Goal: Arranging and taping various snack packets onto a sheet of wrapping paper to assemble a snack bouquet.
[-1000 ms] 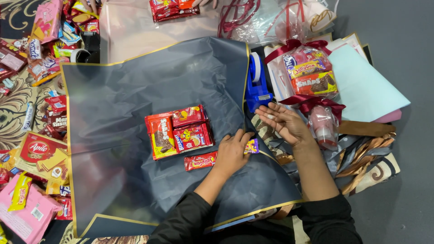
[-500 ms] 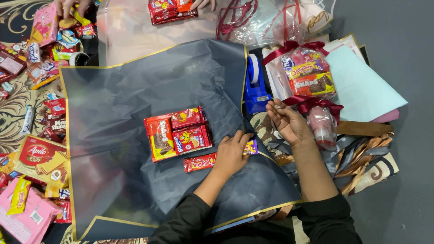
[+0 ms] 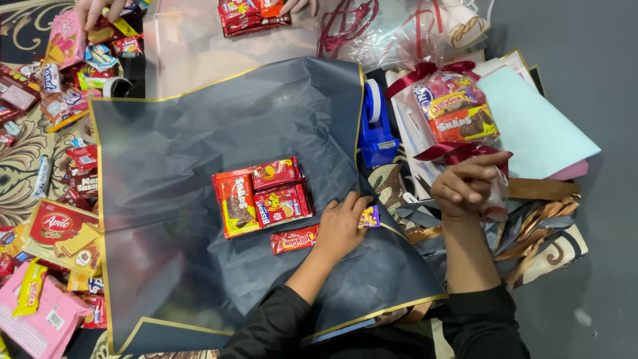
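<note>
A dark blue wrapping sheet [image 3: 199,133] with a gold edge lies spread on the floor. In its middle sit red snack packets [image 3: 262,195], and a small red bar [image 3: 294,240] lies just below them. My left hand [image 3: 342,226] rests flat on the sheet beside the small bar, its fingertips by a little purple candy [image 3: 370,216]. My right hand [image 3: 463,185] hovers to the right, fingers curled, pinching something small that I cannot make out. It is in front of a clear gift bag [image 3: 455,110] tied with a dark red ribbon.
A blue tape dispenser [image 3: 376,126] stands at the sheet's right edge. Many sweets and boxes [image 3: 56,226] cover the left side. Another person's hands [image 3: 100,8] reach in at the top, near red packets [image 3: 252,13]. Light blue paper [image 3: 538,126] and patterned sheets lie on the right.
My right hand has lifted from the patterned paper and moved right, closing into a curl near the gift bag. My left hand has stayed in place.
</note>
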